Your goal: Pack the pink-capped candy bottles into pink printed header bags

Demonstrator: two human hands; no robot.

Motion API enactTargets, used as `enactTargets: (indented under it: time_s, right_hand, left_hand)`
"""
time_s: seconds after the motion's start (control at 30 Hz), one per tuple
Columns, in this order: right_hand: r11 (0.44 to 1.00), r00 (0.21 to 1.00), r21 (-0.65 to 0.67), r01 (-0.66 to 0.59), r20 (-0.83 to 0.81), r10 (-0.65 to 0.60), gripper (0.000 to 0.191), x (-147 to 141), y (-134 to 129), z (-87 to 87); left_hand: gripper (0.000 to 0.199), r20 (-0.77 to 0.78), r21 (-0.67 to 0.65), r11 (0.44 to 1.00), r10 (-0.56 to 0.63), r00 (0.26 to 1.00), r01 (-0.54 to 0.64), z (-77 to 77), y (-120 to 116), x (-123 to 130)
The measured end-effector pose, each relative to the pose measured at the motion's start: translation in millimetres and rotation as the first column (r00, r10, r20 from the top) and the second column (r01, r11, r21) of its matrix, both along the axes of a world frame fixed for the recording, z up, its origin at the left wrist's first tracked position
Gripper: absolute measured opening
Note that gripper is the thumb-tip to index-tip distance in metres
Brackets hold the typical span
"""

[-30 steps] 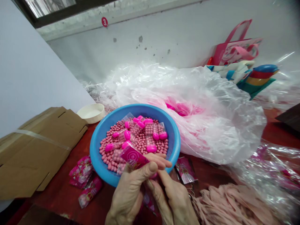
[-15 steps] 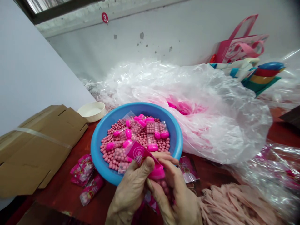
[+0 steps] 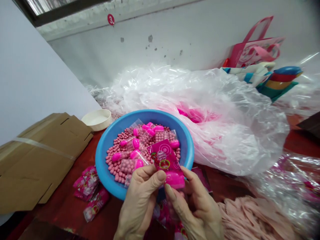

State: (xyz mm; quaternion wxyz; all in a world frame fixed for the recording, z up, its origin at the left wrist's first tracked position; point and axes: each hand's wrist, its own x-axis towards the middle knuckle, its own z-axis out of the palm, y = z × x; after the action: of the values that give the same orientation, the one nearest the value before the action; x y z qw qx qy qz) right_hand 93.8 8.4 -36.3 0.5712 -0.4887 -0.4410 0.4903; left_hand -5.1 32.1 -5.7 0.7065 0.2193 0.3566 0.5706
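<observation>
Close to the basin's front edge, my left hand point(image 3: 141, 196) pinches a magenta printed wrapper point(image 3: 163, 156) between thumb and fingers. My right hand point(image 3: 200, 206) is closed around a pink-capped tube of candy balls point(image 3: 175, 180), its cap against the wrapper's lower edge; the tube's body is mostly hidden by my fingers. Beyond both hands, the blue basin point(image 3: 100, 160) holds loose pink candy balls point(image 3: 111, 163) and several clear tubes with bright pink caps point(image 3: 135, 154). Whether the cap sits inside the wrapper I cannot tell.
Wrapped packs point(image 3: 88, 183) lie left of the basin, beside folded cardboard point(image 3: 37, 163). A white shallow dish point(image 3: 97, 125) stands behind them. A big clear plastic bag point(image 3: 237, 133) with pink contents spreads behind and right. Pinkish cloth point(image 3: 250, 216) lies at front right.
The printed wrapper has turned so its face shows more, and it has shifted right. My hands have moved slightly right, still holding the wrapper and tube.
</observation>
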Motion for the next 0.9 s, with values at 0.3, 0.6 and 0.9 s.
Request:
enactTargets:
  time_s: [0.3,0.6,0.9]
  right_hand:
    - [0.958,0.941,0.276,-0.077,0.338,-0.021,0.046,15.0,0.9,-4.0]
    - [0.953,0.857,0.288,-0.09,0.511,-0.073,0.047,18.4,-2.9,-8.8]
    - [0.882,0.853,0.461,-0.095,0.494,-0.167,0.043,18.9,1.5,-12.9]
  left_hand:
    - [0.019,-0.053,-0.072,0.995,0.06,0.997,-0.064,-2.6,1.0,-1.3]
    - [0.011,-0.052,-0.018,0.987,0.162,0.986,-0.163,0.3,4.0,8.0]
    - [0.012,-0.08,0.117,0.991,0.068,0.994,-0.059,-2.7,2.7,6.5]
